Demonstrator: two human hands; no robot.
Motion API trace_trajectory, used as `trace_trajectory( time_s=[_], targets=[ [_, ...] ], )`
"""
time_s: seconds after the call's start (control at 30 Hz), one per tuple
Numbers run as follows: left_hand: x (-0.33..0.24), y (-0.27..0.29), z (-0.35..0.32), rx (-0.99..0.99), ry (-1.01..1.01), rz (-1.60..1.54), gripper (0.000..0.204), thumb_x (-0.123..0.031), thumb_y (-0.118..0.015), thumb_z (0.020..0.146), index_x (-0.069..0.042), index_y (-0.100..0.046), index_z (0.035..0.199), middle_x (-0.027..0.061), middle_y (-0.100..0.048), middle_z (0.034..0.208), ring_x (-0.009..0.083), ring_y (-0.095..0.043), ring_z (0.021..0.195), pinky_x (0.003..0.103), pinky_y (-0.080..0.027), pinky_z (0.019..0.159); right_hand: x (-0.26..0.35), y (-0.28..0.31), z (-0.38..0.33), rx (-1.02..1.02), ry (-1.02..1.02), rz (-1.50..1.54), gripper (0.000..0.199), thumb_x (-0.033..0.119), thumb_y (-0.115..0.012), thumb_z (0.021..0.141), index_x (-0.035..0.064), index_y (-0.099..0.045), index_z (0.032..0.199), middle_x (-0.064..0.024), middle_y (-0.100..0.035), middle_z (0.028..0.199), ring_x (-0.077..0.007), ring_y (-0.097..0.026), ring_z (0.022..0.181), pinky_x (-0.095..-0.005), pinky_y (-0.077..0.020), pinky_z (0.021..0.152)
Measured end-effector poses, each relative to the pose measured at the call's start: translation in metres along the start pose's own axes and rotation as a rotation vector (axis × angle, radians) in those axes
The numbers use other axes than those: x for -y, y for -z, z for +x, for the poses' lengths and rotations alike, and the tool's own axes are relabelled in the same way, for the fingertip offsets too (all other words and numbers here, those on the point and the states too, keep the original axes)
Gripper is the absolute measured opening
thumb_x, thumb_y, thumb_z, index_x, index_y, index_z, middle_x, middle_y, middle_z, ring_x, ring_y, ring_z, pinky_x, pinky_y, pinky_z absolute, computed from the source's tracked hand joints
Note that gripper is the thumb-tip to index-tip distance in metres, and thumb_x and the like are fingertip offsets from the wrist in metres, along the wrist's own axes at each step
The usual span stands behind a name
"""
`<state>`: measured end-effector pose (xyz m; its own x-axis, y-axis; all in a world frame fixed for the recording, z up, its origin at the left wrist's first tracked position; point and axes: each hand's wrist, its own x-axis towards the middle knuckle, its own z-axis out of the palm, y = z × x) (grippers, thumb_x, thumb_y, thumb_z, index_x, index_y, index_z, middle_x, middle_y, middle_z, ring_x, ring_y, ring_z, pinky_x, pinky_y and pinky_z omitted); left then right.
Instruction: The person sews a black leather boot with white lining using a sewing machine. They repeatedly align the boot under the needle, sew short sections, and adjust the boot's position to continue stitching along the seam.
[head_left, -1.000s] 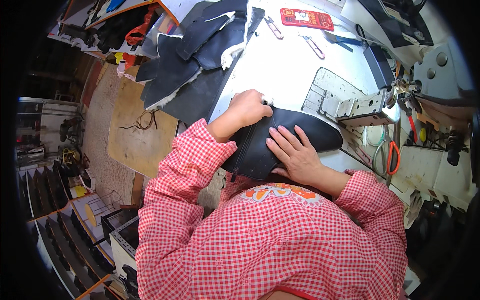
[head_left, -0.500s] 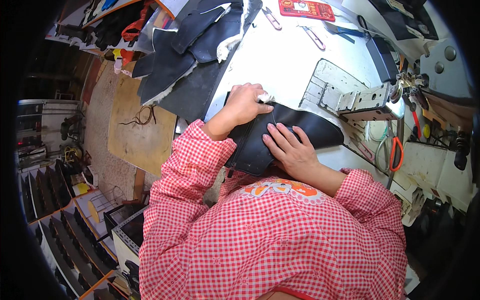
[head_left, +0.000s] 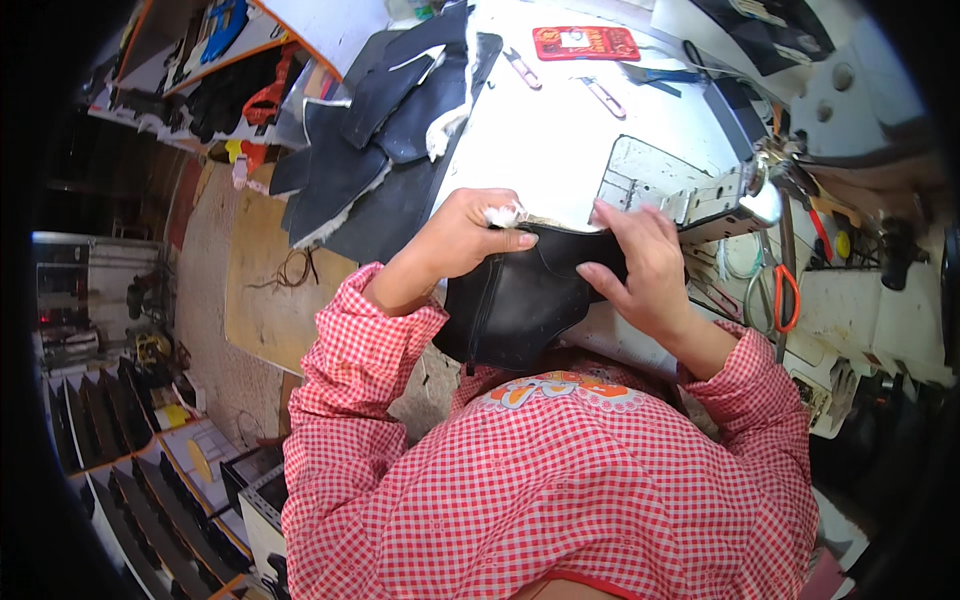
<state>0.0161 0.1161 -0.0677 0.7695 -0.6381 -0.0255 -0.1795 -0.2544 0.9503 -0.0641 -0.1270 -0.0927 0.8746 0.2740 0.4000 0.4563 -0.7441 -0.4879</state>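
Note:
A black leather boot upper with a zipper along its left side and white fleece lining hangs over the table's near edge, in front of my body. My left hand is closed on its upper edge, thumb on the leather, with a tuft of white fleece showing beside the fingers. Over the upper's right part lies my right hand, fingers stretched out and thumb spread apart from them. What is under its palm is hidden.
Several fleece-lined black leather pieces lie at the far left. A sewing machine arm stands to the right, with orange-handled scissors beside it. Thread snips and a red flat box are at the back of the white table.
The upper's right part has been drawn up and its top edge lifted. My right hand has moved right and up, its fingers pointing away from me. My left hand keeps its pinch.

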Motion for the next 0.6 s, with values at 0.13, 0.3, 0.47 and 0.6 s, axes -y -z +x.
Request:
trace_trajectory(
  time_s=[0.13,0.3,0.47,0.6],
  targets=[
    [-0.034,-0.001,0.007,0.068,-0.204,0.171,0.021,-0.007,-0.075,0.074,-0.002,-0.054,0.074,0.0045,-0.050,0.069,0.0184,-0.049,0.065,0.030,-0.038,0.063,0.008,0.017,0.011,-0.049,-0.045,0.238,0.030,0.020,-0.077,0.072,0.0040,-0.064,0.093,-0.0101,-0.064,0.090,-0.0301,-0.063,0.076,-0.0351,-0.0515,0.066],
    [-0.072,-0.015,-0.027,-0.040,-0.790,0.895,0.020,-0.012,-0.072,0.067,-0.008,-0.066,0.086,0.0013,-0.060,0.083,0.0175,-0.056,0.070,0.033,-0.038,0.069,0.038,0.065,-0.011,-0.035,0.181,0.087,0.031,0.016,-0.077,0.065,0.0079,-0.062,0.091,-0.0072,-0.063,0.091,-0.0259,-0.063,0.076,-0.0359,-0.0490,0.064],
    [-0.076,-0.043,-0.053,-0.245,-1.209,1.084,0.022,-0.015,-0.066,0.064,-0.011,-0.066,0.085,-0.0021,-0.058,0.085,0.0115,-0.053,0.070,0.027,-0.034,0.063,0.074,0.073,-0.039,-0.116,0.235,-0.179,0.027,0.019,-0.066,0.072,0.0058,-0.064,0.095,-0.0063,-0.063,0.097,-0.0199,-0.061,0.079,-0.0317,-0.0450,0.066],
    [-0.077,-0.062,-0.062,-0.253,-1.275,1.079,0.016,-0.012,-0.065,0.068,-0.011,-0.065,0.084,-0.0030,-0.058,0.083,0.0098,-0.053,0.068,0.025,-0.032,0.062,0.085,0.070,-0.051,-0.120,0.254,-0.249,0.031,0.020,-0.061,0.074,0.0040,-0.065,0.101,-0.0058,-0.062,0.095,-0.0188,-0.059,0.080,-0.0315,-0.0445,0.069]
  ],
)
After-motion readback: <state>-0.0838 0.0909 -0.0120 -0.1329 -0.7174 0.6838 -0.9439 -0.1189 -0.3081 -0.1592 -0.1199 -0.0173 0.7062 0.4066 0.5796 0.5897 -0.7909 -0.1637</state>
